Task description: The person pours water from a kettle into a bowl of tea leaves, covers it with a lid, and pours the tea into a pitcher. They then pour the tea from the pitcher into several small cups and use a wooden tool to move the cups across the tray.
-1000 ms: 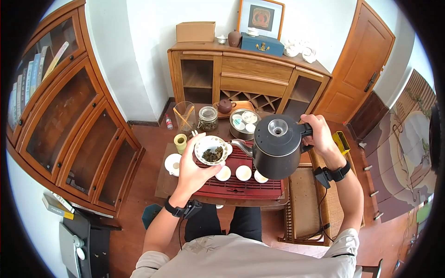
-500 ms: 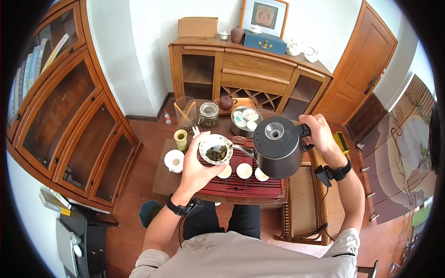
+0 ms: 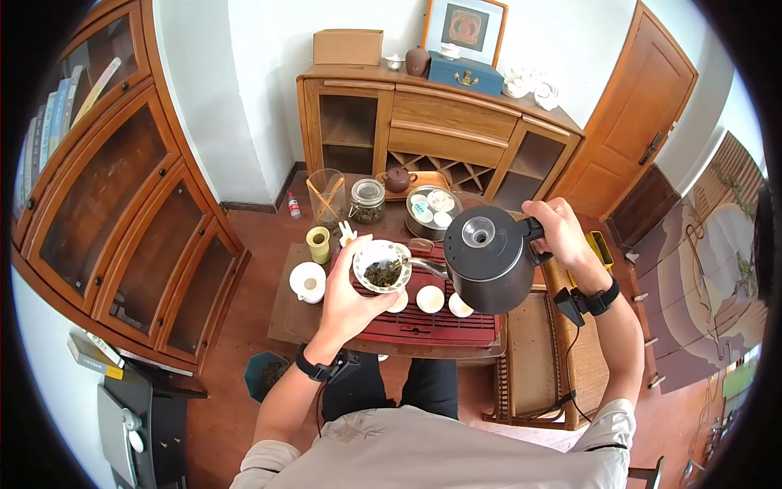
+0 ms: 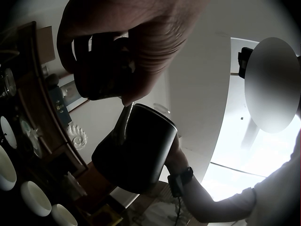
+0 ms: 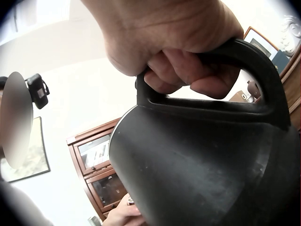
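My left hand [image 3: 352, 308] grips a white patterned tea bowl [image 3: 373, 252] between thumb and fingers, tilted so that its inside faces me. Dark tea leaves [image 3: 383, 275] lie in it. By its handle, my right hand [image 3: 560, 232] holds a black kettle [image 3: 495, 284], the fingers curled through the loop [image 5: 188, 75]. The kettle's metal spout [image 3: 428, 265] points left, its tip right at the bowl's rim. In the left wrist view the bowl is dark under the hand. Below both stand three small white cups [image 3: 431, 299] on a red slatted tea tray [image 3: 407, 329].
A white pitcher [image 3: 309, 283] and a yellow-green holder [image 3: 318, 243] stand left of the tray. Behind are a lidded glass jar [image 3: 367, 202], a tall glass with wooden tools [image 3: 326, 198], a round tin [image 3: 432, 213] with cups, and a brown teapot [image 3: 397, 179]. A rattan chair [image 3: 529, 350] stands right.
The view shifted slightly early on. The bowl and left hand have moved a little to the right, and the bowl overlaps the spout tip more. The kettle stays nearly in place.
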Demonstrator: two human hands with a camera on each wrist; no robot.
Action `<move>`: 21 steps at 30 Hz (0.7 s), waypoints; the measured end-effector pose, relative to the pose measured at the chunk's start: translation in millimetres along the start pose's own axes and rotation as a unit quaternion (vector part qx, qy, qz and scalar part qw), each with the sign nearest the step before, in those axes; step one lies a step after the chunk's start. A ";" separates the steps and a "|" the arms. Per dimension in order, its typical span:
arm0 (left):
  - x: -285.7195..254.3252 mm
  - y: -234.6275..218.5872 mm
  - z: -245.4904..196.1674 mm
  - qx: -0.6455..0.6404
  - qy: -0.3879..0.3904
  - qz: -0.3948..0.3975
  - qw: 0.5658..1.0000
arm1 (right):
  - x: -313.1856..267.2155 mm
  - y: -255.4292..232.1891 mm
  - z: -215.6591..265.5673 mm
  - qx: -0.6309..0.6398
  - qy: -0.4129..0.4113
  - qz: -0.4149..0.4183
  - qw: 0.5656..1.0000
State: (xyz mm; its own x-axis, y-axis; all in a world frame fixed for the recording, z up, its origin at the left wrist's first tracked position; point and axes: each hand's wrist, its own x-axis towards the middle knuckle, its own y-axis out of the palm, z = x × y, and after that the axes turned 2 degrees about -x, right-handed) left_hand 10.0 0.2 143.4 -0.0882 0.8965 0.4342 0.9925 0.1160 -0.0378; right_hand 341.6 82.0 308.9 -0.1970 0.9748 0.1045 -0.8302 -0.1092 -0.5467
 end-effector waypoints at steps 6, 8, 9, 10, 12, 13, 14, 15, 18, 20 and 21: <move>-2.1 -0.9 -2.2 -0.011 -0.004 -0.001 1.000 | -1.6 2.2 6.3 0.007 0.011 -0.009 1.000; -4.4 -0.8 -3.2 -0.016 -0.007 -0.005 1.000 | -1.3 1.7 6.1 0.003 0.010 -0.009 1.000; -5.0 -1.0 -3.4 -0.021 -0.008 -0.009 1.000 | -1.0 1.6 6.1 0.001 0.008 -0.009 1.000; -5.6 -1.3 -3.2 -0.020 -0.009 -0.009 1.000 | -0.7 1.9 6.0 0.001 0.008 -0.008 1.000; -7.1 -1.7 -2.5 -0.019 -0.013 -0.013 1.000 | -0.7 2.5 5.4 0.005 0.011 -0.010 1.000; -7.5 -1.8 -1.5 -0.019 -0.014 -0.013 1.000 | -0.7 2.8 5.4 0.005 0.012 -0.009 1.000; -7.4 -1.9 -0.1 -0.025 -0.014 -0.013 1.000 | -0.5 2.9 5.5 -0.001 0.016 -0.012 1.000; -7.4 -1.9 0.5 -0.030 -0.015 -0.013 0.999 | -0.3 2.9 5.5 -0.006 0.021 -0.016 1.000; -8.8 -1.9 -4.3 -0.020 -0.009 -0.014 1.000 | -0.5 3.0 6.8 -0.012 0.017 -0.019 1.000; -10.3 -2.2 -3.9 -0.023 -0.012 -0.014 1.000 | -0.4 3.1 7.7 -0.014 0.020 -0.022 0.999; -11.1 -2.4 -3.8 -0.026 -0.014 -0.016 0.999 | -0.3 3.2 8.1 -0.015 0.021 -0.025 0.999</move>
State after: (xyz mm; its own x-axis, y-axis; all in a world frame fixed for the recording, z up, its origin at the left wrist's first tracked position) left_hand 8.9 -11.6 142.1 -0.1212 0.9045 0.4089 0.9922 0.1230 0.0222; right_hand 334.9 79.7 313.9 -0.1331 0.9864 0.0968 -0.8222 -0.0553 -0.5665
